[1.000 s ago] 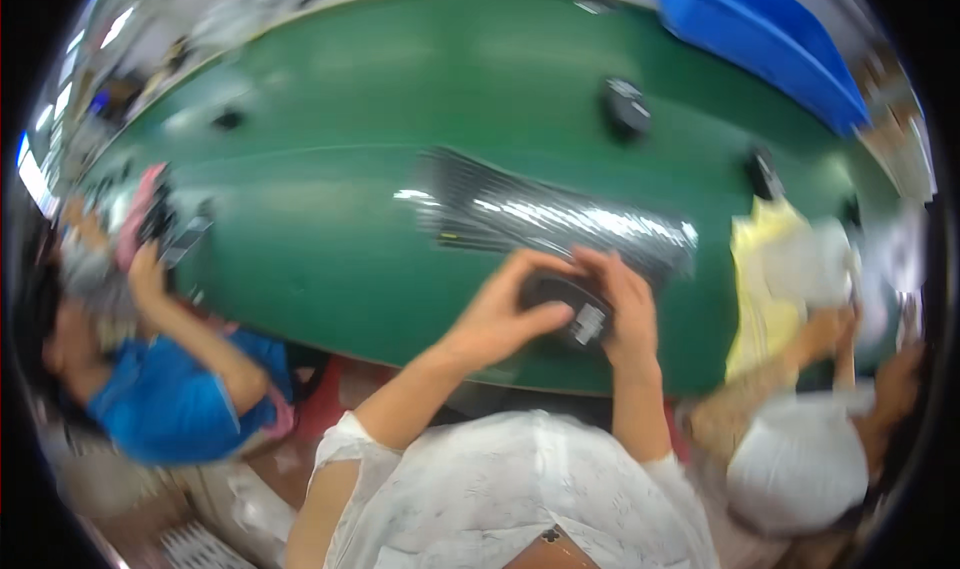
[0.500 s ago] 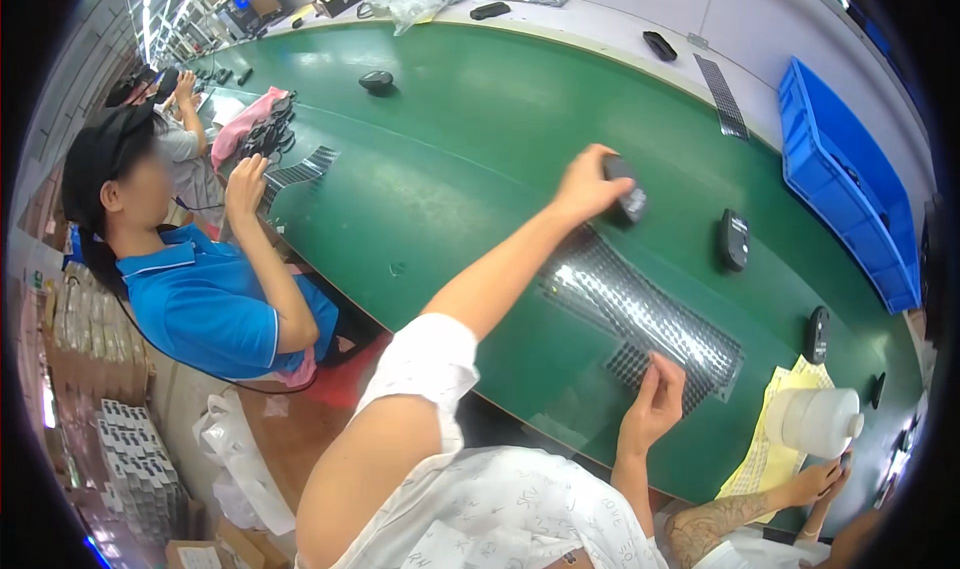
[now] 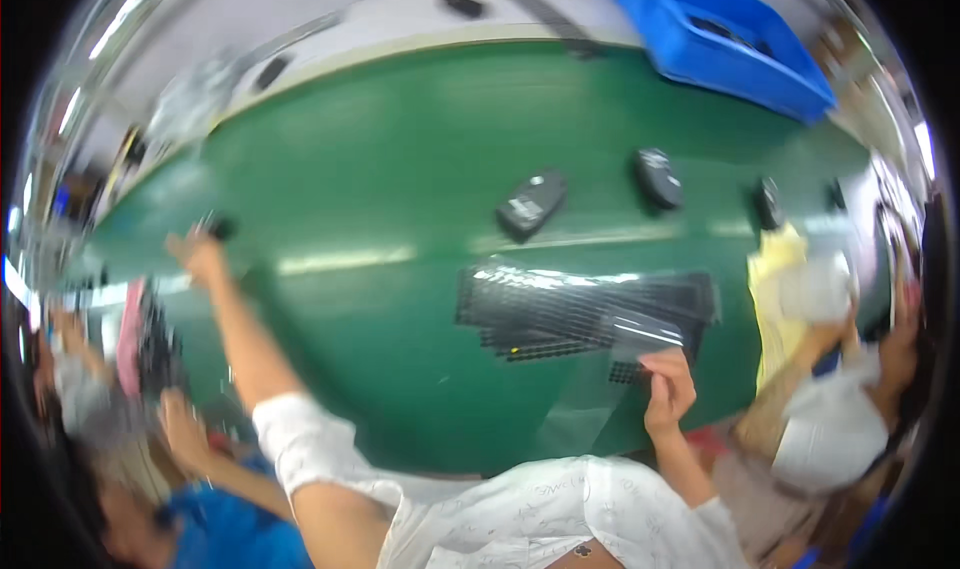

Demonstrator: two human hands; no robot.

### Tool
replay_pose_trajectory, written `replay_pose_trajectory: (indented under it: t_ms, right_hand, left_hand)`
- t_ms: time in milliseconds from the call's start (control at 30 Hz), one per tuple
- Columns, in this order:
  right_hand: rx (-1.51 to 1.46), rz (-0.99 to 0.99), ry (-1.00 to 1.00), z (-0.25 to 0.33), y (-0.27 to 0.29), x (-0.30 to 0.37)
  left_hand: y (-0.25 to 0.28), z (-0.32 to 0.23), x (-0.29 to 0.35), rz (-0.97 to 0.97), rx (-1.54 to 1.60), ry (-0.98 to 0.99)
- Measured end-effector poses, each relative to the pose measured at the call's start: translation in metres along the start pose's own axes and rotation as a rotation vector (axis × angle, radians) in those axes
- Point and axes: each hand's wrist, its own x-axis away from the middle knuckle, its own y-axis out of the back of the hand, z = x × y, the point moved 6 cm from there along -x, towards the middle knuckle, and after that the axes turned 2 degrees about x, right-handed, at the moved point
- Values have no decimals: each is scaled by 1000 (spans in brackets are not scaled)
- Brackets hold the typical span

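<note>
Bright indoor light, smeared by motion and bent by the fisheye lens.
Around the grip of the right hand (image 3: 672, 387), white gleams catch the clear film (image 3: 645, 332) and, just beyond it, the black sheets (image 3: 540, 301); farther left, a pale glare band crosses the green tabletop (image 3: 400, 389), with a soft shadow just right of the left forearm (image 3: 250, 344). The left hand (image 3: 205, 257), well left of the grip, is blurred; strip lamps (image 3: 69, 111) streak white beyond it, the tabletop's far edge bows, and the corners go black.

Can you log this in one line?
Left hand: by dark object, contact blurred | right hand: pinching clear film | black sheets: on green table
</note>
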Motion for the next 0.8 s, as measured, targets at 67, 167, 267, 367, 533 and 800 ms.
replay_pose_trajectory:
  t_ms: [67,167,267,367,533,800]
  right_hand:
    - [97,16,23,-3,-2,-9]
    - [67,-6,54,7,2,-10]
    - [132,-27,86,6,5,-13]
    - [123,-67,90,14,3,-6]
    - [151,-138,85,17,14,4]
    - [17,-195,-44,16,10,5]
  left_hand:
    - [-63,-57,47,492,636,892]
    - [-121,-18,23,674,763,622]
    - [-134,-64,5,627,891,561]
    - [-90,-129,-16,545,763,469]
    - [45,-252,-45,512,916,364]
    - [161,-355,-12,1265,2411,1381]
